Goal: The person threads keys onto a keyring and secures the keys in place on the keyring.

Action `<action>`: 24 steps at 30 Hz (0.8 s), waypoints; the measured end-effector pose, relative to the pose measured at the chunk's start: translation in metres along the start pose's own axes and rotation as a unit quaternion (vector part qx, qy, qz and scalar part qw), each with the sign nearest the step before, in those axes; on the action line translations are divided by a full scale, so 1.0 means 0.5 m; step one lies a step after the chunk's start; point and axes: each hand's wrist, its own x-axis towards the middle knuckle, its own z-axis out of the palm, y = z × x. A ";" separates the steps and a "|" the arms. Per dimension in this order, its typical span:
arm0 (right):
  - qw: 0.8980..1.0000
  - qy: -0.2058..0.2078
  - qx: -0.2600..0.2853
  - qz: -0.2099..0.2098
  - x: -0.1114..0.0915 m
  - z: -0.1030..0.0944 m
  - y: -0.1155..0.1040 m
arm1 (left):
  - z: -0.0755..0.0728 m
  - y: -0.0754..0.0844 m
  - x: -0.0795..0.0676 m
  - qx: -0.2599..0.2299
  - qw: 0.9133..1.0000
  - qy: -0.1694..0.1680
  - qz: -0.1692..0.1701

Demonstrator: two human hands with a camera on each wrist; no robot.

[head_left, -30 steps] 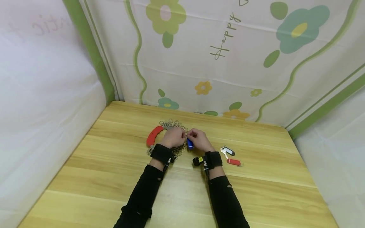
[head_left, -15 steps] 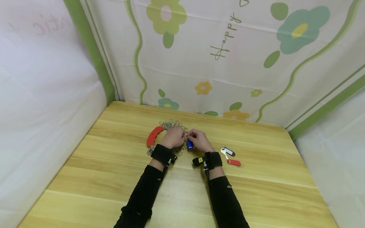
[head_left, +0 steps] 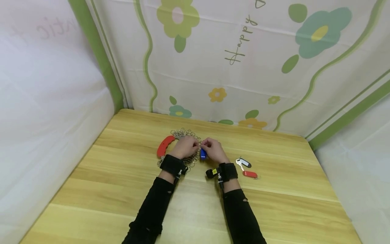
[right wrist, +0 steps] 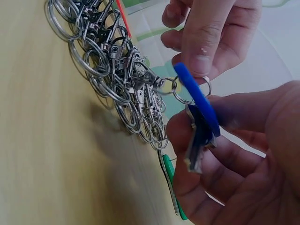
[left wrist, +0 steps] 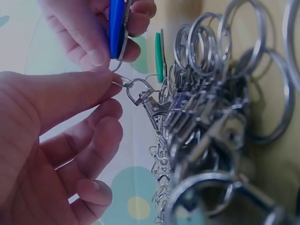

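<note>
With thumb and forefinger my left hand pinches a small split ring that hangs on a metal snap hook. My right hand holds a blue key tag and its key at that same ring, close to the left fingertips. The hook belongs to a large key holder with a red handle, which lies under and left of the left hand and carries several hooks and rings. A green key tag with a key hangs among them. Finger contact on the blue tag is partly hidden.
On the wooden table, right of the right hand, lie a dark key tag, a silver key and a red key tag. Flower-printed cloth stands behind the table. Each wrist wears a strapped camera.
</note>
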 end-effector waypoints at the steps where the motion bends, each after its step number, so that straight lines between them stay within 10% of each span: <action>1: 1.000 -0.002 -0.001 -0.001 -0.001 0.000 0.000 | 0.000 0.000 0.000 0.001 1.000 -0.001 -0.002; 24: 1.000 0.024 0.007 0.014 0.002 0.004 -0.004 | 0.004 -0.004 0.002 0.005 1.000 0.001 0.007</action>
